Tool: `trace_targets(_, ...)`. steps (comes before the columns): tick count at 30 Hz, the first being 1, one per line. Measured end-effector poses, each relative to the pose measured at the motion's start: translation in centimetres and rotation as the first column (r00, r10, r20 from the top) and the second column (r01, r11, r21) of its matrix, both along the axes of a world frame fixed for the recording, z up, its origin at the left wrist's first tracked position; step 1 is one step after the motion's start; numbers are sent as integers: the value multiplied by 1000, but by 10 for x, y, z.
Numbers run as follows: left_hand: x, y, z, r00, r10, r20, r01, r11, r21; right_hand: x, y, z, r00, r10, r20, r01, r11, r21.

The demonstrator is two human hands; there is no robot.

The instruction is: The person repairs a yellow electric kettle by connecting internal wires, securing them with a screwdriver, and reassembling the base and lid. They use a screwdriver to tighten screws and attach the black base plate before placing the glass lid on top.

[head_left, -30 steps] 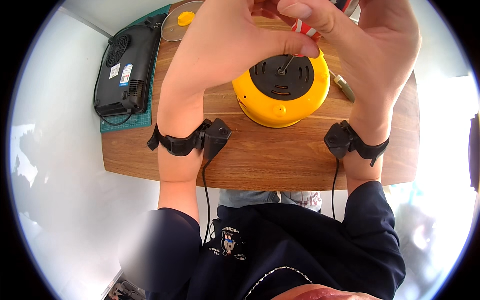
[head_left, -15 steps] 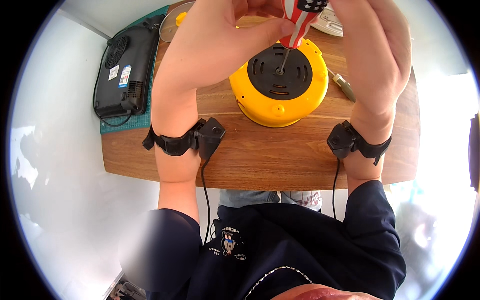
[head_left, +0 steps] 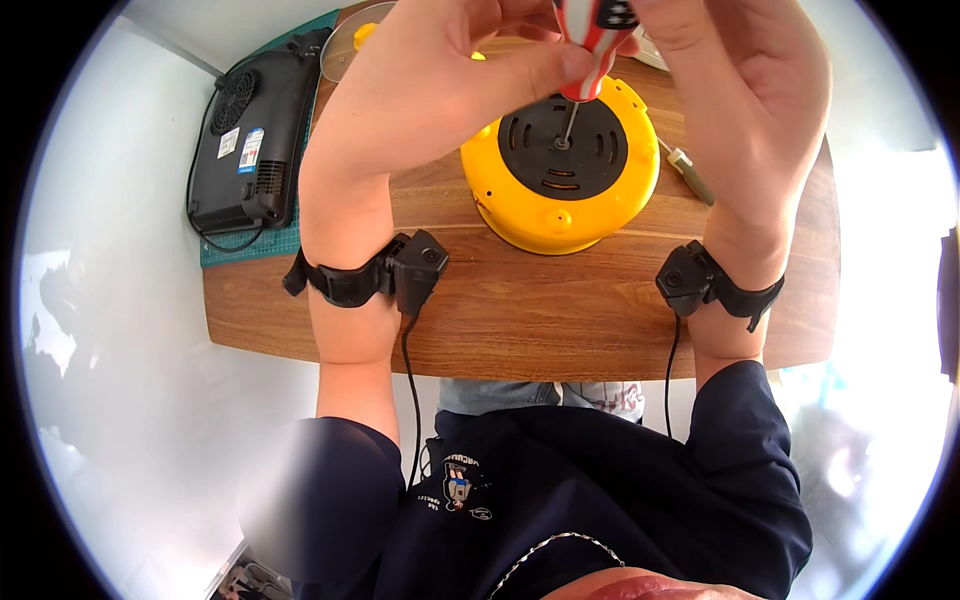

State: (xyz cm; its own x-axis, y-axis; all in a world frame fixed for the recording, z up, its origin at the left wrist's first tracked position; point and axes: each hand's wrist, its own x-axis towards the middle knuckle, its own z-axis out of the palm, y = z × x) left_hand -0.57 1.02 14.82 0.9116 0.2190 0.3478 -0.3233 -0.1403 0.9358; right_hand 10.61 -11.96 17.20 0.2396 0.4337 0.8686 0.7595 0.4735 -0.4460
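Observation:
A screwdriver [head_left: 592, 55] with a red, white and dark-blue starred handle stands tilted, its shaft tip in the centre hole of a black slotted disc [head_left: 530, 165]. That disc sits in the round yellow base [head_left: 560, 222] of an appliance, lying on the table. My left hand [head_left: 490, 75] is closed round the lower handle, thumb pressed along its side. Around the handle's top my right hand [head_left: 735, 85] is closed too; the picture's upper edge cuts off part of both hands. Beside my right wrist lies a second screwdriver [head_left: 690, 178] with an olive handle.
At the left a black appliance [head_left: 225, 160] with a fan grille rests on a green cutting mat [head_left: 215, 256]. A clear lid [head_left: 338, 62] lies at the far left. A white device [head_left: 652, 52] is partly hidden behind my right hand. Cabled black cameras are strapped to my forearms.
Both hands and the screwdriver handle have shifted slightly, and the handle has turned a little. My right hand has rolled. The yellow base has moved a touch to the right.

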Motion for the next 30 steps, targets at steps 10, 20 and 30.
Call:
trace_targets(10, 11, 8, 2, 996, 80, -51, -71, 985, 157, -15, -3, 38, 891, -175, -418, 106, 977, -182)
trace_targets(20, 10, 4, 2, 999, -39, -23, 40, 998, 50, 34, -13, -6, 975, 211, -66, -214, 976, -42)
trace_targets(30, 7, 19, -9, 993, -51, -103, 52, 999, 14, -14, 19, -24, 990, -39, -132, 58, 988, 146)
